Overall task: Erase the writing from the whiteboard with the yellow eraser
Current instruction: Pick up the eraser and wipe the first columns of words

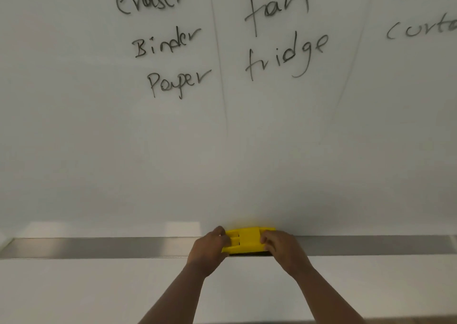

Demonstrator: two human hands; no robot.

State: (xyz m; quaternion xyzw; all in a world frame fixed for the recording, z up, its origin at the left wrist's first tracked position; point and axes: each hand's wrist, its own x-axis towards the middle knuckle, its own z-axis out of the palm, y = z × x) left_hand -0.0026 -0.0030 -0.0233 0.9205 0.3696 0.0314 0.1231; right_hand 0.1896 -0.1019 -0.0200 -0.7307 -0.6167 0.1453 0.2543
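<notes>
The yellow eraser [247,240] lies flat in the metal tray [99,247] at the foot of the whiteboard [222,163], ridged back up, dark felt beneath. Both forearms reach straight in from below. The left hand [210,249] grips its left end with curled fingers; the right hand [284,249] grips its right end likewise. The black writing [180,44] stands well above

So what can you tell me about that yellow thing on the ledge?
The yellow eraser is a long block that looks like moulded plastic, with a raised band across its middle and ridged slots beside it. A dark strip, perhaps the wiping pad, shows under its near edge. It lies lengthwise on the metal tray below the whiteboard. The left hand and right hand each grip one end.
</notes>
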